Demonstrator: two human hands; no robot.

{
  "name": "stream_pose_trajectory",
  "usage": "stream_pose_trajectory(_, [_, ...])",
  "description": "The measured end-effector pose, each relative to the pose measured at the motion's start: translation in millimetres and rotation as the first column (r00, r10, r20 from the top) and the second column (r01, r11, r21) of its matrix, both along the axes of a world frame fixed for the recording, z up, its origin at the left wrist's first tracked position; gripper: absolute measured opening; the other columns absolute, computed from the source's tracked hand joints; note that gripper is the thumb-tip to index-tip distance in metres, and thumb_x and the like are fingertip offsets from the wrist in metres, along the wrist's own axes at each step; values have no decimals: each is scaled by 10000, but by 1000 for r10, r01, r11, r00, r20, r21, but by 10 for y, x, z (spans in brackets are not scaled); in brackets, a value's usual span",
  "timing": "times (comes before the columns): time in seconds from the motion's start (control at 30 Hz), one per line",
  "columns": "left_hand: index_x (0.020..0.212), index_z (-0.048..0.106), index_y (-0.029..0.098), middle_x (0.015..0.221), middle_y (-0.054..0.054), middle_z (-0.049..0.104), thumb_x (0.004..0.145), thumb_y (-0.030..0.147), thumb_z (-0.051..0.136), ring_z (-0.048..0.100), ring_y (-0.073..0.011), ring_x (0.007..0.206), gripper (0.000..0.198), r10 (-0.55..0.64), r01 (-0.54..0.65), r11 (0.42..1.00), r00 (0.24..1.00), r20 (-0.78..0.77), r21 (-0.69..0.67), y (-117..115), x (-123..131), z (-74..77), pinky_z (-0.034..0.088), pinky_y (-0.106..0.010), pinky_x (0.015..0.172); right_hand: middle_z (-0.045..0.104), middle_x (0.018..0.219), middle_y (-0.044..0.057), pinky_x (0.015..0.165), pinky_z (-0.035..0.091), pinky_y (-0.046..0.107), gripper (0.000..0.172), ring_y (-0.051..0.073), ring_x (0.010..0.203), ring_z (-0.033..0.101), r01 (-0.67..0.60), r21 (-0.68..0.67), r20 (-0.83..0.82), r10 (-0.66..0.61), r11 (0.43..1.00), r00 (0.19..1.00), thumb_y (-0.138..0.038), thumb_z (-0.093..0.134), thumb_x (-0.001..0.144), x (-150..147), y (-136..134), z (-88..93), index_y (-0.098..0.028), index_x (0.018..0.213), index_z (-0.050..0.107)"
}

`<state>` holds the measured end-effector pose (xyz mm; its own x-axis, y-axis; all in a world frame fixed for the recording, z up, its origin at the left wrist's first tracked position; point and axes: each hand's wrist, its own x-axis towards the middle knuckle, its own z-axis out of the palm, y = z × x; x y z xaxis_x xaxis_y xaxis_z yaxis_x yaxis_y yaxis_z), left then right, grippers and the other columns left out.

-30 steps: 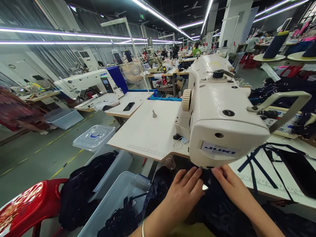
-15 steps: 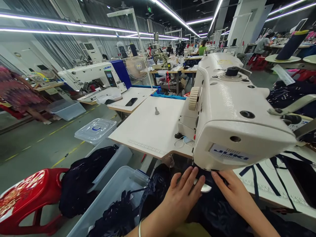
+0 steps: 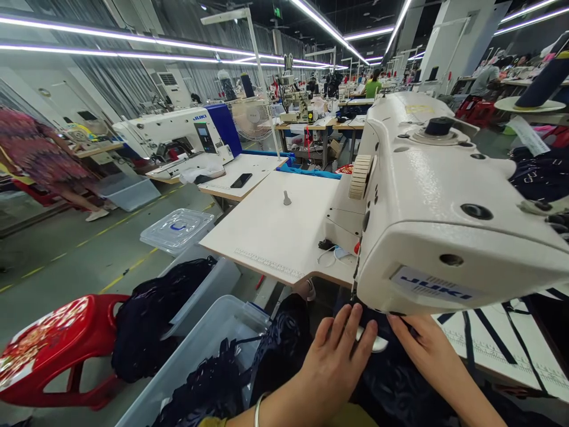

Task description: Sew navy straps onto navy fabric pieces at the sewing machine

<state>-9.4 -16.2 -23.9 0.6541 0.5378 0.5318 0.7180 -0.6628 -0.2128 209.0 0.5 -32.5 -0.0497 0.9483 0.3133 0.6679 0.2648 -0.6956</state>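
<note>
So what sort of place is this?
Most likely a garment factory: a white JUKI sewing machine stands in front, a cone of dark thread stands at the far right, and a plastic bin holds dark fabric pieces.

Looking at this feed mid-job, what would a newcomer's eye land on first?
The big white JUKI sewing machine looming at right, with the left hand and right hand on dark fabric below its near end. Next, the red stool at lower left, beside a heap of dark cloth.
</note>
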Motion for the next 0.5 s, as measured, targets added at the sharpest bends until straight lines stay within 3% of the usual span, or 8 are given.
stream_pose_trajectory(0.2, [1378,533,181,1419,-132,515,975,225,463,424,-270,1325,411,1,-1,1000,1000,16,18,2,4,4,206,-395,1085,735,974,86,785,574,414,368,301,993,665,42,-121,-12,-44,992,999,-501,462,937,15,-24,-43,-266,878,739])
stream_pose_trajectory(0.5, [1369,539,181,1423,-130,512,974,221,461,416,-267,1334,405,-3,3,1000,1000,15,15,7,-5,5,217,-389,1083,737,963,97,830,570,430,368,294,979,665,43,-106,14,-41,993,999,-487,466,940,3,-30,-29,-248,891,742])
